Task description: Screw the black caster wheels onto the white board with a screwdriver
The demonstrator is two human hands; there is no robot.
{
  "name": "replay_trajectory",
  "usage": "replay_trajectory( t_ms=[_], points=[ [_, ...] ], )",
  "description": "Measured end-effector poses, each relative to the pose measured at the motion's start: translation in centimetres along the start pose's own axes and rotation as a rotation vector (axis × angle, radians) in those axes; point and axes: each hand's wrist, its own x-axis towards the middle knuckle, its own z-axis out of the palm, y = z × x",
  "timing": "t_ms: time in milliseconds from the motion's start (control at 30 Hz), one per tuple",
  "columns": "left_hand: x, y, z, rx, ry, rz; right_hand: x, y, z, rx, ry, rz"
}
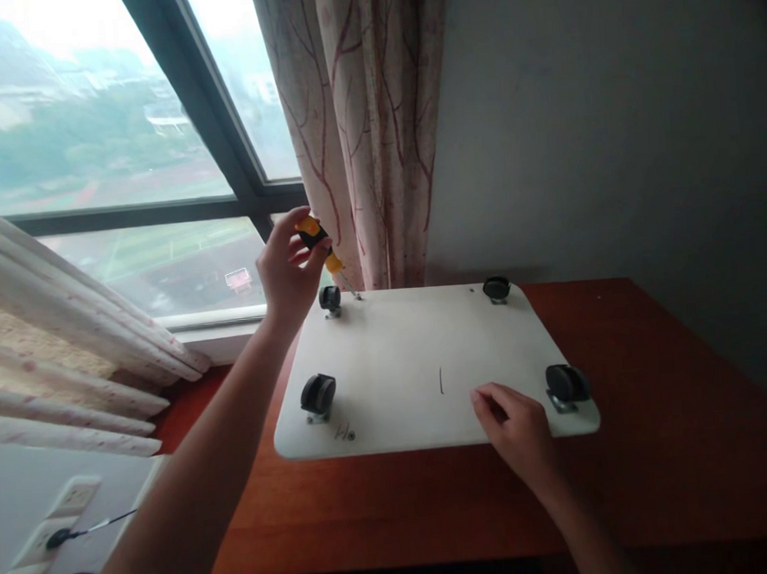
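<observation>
My left hand (295, 262) grips a yellow and black screwdriver (315, 235) by its handle. The shaft slants down to a small screw (358, 297) at the far left edge of a white board (413, 346). Black casters stand wheels up near the board's corners: one (330, 301) beside the screwdriver tip, one (318, 397) at the near left, others at far right (496, 289) and near right (566, 385). Over the board's near right part, my right hand (512, 422) has its fingers curled, thumb near the index finger; whether anything small is between them cannot be made out.
The board lies on a reddish-brown wooden table (677, 408). A window (121, 147) is at the left, with a patterned curtain (374, 132) behind the board and a grey wall (594, 118) to the right. A wall socket with a plug (59, 538) is at lower left.
</observation>
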Motion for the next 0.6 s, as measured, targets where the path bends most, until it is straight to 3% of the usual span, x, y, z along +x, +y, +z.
replay_trajectory(
  t_ms=[233,600],
  points=[
    [0.3,-0.6,0.7,0.028,0.008,0.025,-0.3,0.2,1.3,-0.227,0.043,-0.134],
    [0.3,-1.3,1.1,0.044,0.005,0.044,-0.2,0.0,1.3,-0.235,0.038,-0.138]
  ],
)
